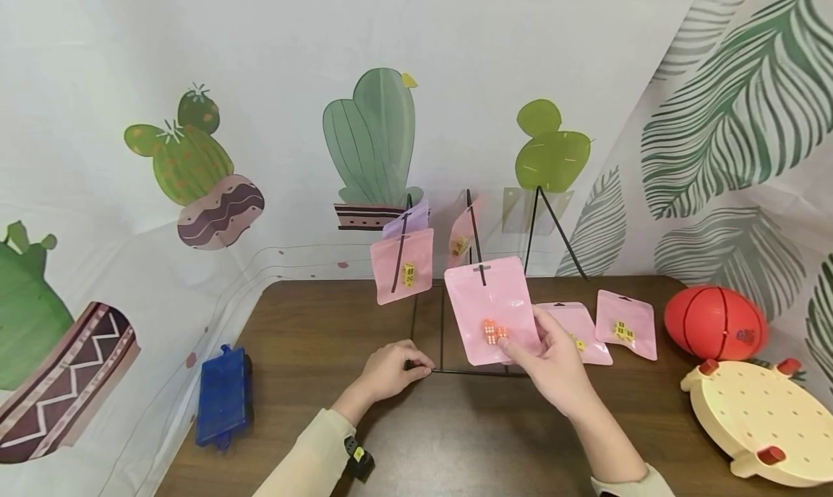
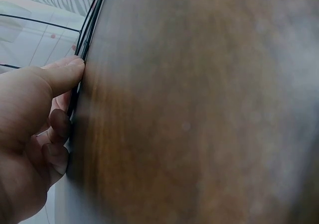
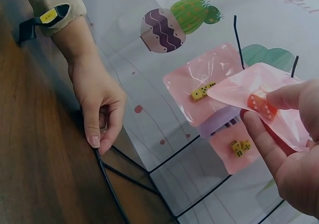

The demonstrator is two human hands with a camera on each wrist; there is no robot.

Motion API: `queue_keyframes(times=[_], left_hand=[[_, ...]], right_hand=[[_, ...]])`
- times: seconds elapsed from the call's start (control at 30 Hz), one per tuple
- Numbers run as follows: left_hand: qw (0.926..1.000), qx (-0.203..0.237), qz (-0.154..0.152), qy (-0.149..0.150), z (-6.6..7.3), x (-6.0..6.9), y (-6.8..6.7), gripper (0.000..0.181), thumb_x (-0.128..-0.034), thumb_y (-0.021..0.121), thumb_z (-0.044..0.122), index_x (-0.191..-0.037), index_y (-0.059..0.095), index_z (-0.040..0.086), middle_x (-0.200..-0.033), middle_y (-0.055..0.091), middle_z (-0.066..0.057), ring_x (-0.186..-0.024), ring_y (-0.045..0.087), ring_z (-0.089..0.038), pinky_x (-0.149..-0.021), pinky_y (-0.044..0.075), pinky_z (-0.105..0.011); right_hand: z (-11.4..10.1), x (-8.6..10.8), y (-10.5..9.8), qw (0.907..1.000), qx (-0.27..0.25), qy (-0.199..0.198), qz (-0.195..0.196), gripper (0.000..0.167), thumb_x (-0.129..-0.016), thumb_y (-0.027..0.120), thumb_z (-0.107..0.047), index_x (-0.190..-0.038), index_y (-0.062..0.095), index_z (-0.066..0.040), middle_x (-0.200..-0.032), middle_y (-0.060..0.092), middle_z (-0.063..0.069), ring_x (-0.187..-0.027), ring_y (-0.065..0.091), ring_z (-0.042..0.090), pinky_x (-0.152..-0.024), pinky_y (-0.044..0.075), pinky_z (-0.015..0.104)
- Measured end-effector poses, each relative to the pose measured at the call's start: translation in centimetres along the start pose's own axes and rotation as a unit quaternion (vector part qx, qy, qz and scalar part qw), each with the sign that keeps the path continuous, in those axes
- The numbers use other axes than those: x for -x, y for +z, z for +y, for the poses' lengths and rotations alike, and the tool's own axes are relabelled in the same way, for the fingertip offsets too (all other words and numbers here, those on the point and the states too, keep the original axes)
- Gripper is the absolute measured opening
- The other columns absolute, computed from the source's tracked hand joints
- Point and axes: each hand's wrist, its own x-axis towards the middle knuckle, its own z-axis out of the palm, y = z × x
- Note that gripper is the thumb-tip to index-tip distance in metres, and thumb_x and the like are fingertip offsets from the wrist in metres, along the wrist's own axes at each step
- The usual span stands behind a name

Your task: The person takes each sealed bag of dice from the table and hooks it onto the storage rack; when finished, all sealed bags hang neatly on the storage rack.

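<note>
My right hand (image 1: 556, 359) pinches a pink pouch (image 1: 484, 298) with orange dice (image 3: 261, 103) inside, thumb on the front near the dice. A black prong of the wire rack crosses the pouch's hang hole, its tip showing in front. My left hand (image 1: 390, 370) pinches the front bar of the rack's base (image 2: 82, 50) between thumb and fingers, low at the tabletop. On the rack's left prong hang a pink pouch (image 1: 403, 265) with yellow dice and a purple pouch (image 1: 410, 218) behind it. Another pink pouch (image 1: 460, 240) hangs farther back on the middle prong.
Two pink pouches with yellow dice lie at the right, one partly behind my right hand and one (image 1: 626, 323) beyond it. A red ball (image 1: 716, 323) and a cream pegged board (image 1: 768, 417) stand at far right. A blue toy cart (image 1: 223, 396) sits at left.
</note>
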Motion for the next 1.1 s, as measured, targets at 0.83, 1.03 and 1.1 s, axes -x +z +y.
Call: queue_keyframes(times=[0.83, 1.03, 1.1], left_hand=[[0.9999, 0.003, -0.010, -0.003, 0.2, 0.1, -0.2, 0.009, -0.0980, 0.074, 0.032, -0.103, 0.082, 0.034, -0.098, 0.065, 0.019, -0.088, 0.065, -0.005, -0.074, 0.052, -0.034], [1.0000, 0.001, -0.008, -0.002, 0.3, 0.0, -0.2, 0.009, -0.0976, 0.075, 0.031, -0.102, 0.082, 0.034, -0.097, 0.065, 0.019, -0.089, 0.065, -0.005, -0.074, 0.052, -0.034], [1.0000, 0.001, -0.008, -0.001, 0.2, 0.0, -0.2, 0.009, -0.0976, 0.075, 0.031, -0.102, 0.082, 0.034, -0.097, 0.065, 0.020, -0.088, 0.065, -0.005, -0.074, 0.052, -0.033]], right_hand=[[2.7, -7.6, 2.5, 0.9938, -0.074, 0.029, 0.078, 0.042, -0.094, 0.074, 0.001, -0.131, 0.055, 0.007, -0.117, 0.063, 0.025, -0.091, 0.069, 0.016, -0.075, 0.061, 0.035], [3.0, -9.1, 3.0, 0.9923, -0.076, 0.026, 0.095, 0.040, -0.094, 0.073, 0.002, -0.130, 0.056, 0.009, -0.115, 0.063, 0.025, -0.089, 0.069, 0.017, -0.074, 0.061, 0.034], [3.2, -9.4, 3.1, 0.9914, -0.082, 0.029, 0.098, 0.040, -0.094, 0.073, 0.003, -0.129, 0.056, 0.009, -0.113, 0.063, 0.025, -0.087, 0.069, 0.016, -0.074, 0.061, 0.034]])
